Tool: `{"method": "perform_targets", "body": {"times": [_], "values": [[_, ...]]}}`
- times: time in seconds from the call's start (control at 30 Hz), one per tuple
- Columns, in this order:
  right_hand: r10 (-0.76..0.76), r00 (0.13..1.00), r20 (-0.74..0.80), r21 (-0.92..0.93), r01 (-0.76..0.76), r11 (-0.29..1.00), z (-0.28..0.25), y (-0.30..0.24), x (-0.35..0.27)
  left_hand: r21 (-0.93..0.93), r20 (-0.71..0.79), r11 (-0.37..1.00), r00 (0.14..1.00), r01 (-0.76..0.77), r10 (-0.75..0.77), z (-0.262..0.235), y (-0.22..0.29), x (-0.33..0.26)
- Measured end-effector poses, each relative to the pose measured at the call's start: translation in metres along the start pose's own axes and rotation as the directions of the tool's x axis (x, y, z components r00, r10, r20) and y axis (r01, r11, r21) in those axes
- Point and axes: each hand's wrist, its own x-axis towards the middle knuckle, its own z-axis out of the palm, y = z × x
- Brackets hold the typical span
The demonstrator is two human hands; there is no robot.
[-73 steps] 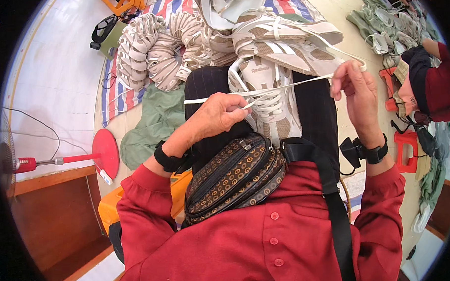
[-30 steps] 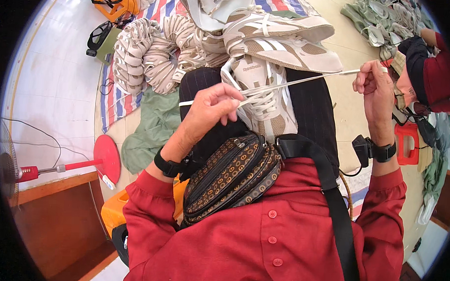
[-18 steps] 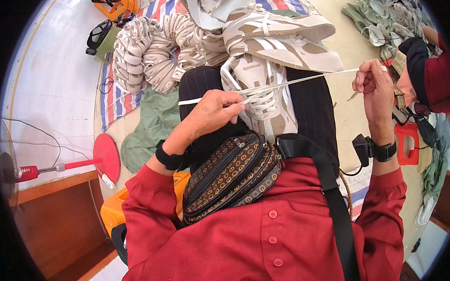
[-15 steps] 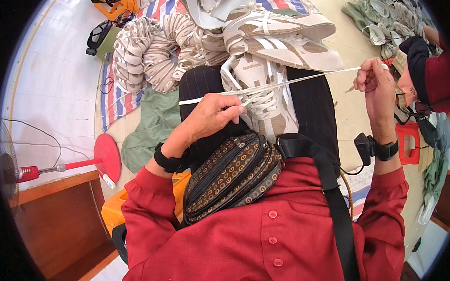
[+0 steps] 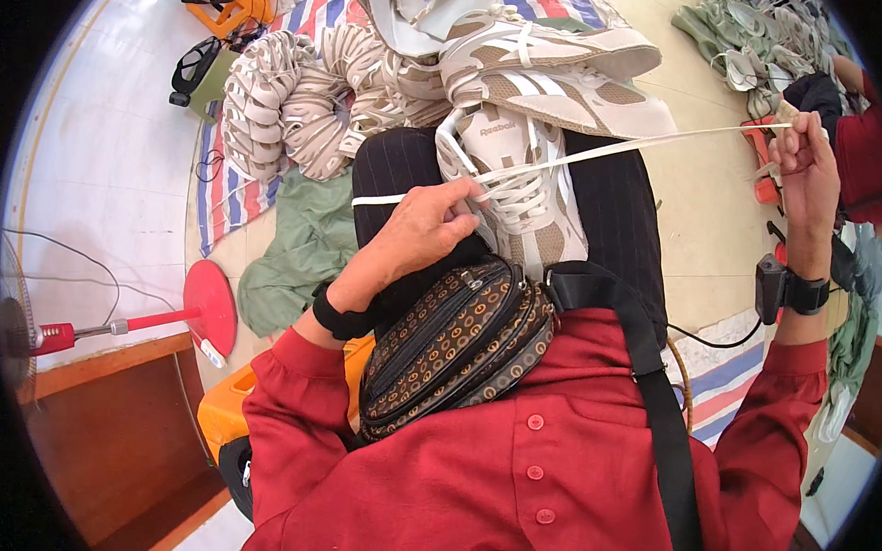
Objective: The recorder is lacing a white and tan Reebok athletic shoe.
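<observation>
A beige and white sneaker (image 5: pixel 550 216) lies on my lap between my thighs, its toe toward my waist and its lower eyelets threaded. A white shoelace (image 5: pixel 650 142) runs taut from the sneaker out to the right. My right hand (image 5: pixel 805 157), raised at the far right, pinches the end of that lace. Over the sneaker's left edge, my left hand (image 5: pixel 428 222) is closed with thumb and forefinger on the lace by the eyelets. Another stretch of lace sticks out to the left behind that hand. Just beyond lie more beige sneaker uppers (image 5: pixel 564 90).
Bundled sneaker uppers (image 5: pixel 258 104) sit on a striped sheet (image 5: pixel 215 219) at the far left. A green cloth (image 5: pixel 301 256) and a fan with a red base (image 5: pixel 211 311) are left of me. A co-worker's red sleeve (image 5: pixel 863 159) shows at right. A patterned waist bag (image 5: pixel 448 358) rests against me.
My right hand has moved outward to the right, drawing the lace longer and straighter. My left hand stays by the eyelets, shifted only slightly. The co-worker at right has moved back a little.
</observation>
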Motion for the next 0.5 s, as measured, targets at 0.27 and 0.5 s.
{"method": "perform_targets", "body": {"times": [0.27, 0.5], "values": [[-0.013, 0.998, 0.057, 0.046, 0.011, 0.999, -0.037, -0.033, 0.026, -0.231, -0.095, 0.967, 0.991, -0.110, 0.091, 0.010, -0.008, 0.016], [0.145, 0.970, -0.195, 0.174, -0.111, 0.978, -0.051, -0.006, 0.021, -0.054, -0.131, 0.992, 0.986, -0.115, 0.107, 0.011, -0.003, 0.015]]}}
